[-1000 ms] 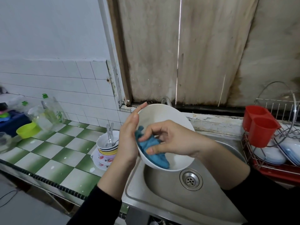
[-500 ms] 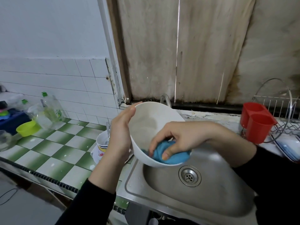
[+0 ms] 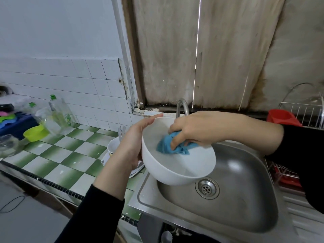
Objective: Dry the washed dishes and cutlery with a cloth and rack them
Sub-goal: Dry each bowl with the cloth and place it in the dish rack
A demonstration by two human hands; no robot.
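Note:
A large white bowl (image 3: pixel 184 165) is held over the left part of the steel sink (image 3: pixel 233 204), its mouth turned up and to the right. My left hand (image 3: pixel 133 148) holds it by the left rim, palm against the outer wall. My right hand (image 3: pixel 198 130) reaches into the bowl and grips a bunched blue cloth (image 3: pixel 173 145), pressing it against the inner wall. Behind my left hand stands a stack of bowls (image 3: pixel 112 148) with cutlery handles (image 3: pixel 121 133) sticking up. A wire dish rack (image 3: pixel 305 113) is at the right edge.
A red cup holder (image 3: pixel 282 118) hangs on the rack's left end. The tap (image 3: pixel 182 106) rises behind the bowl. On the green-checked counter (image 3: pixel 57 155) at left are a lime bowl (image 3: pixel 35 133), plastic bottles (image 3: pixel 61 116) and a glass jar (image 3: pixel 8 144).
The bowl has tipped so its mouth faces more upward. My right hand moved the cloth from the bowl's lower rim up to the upper inner wall.

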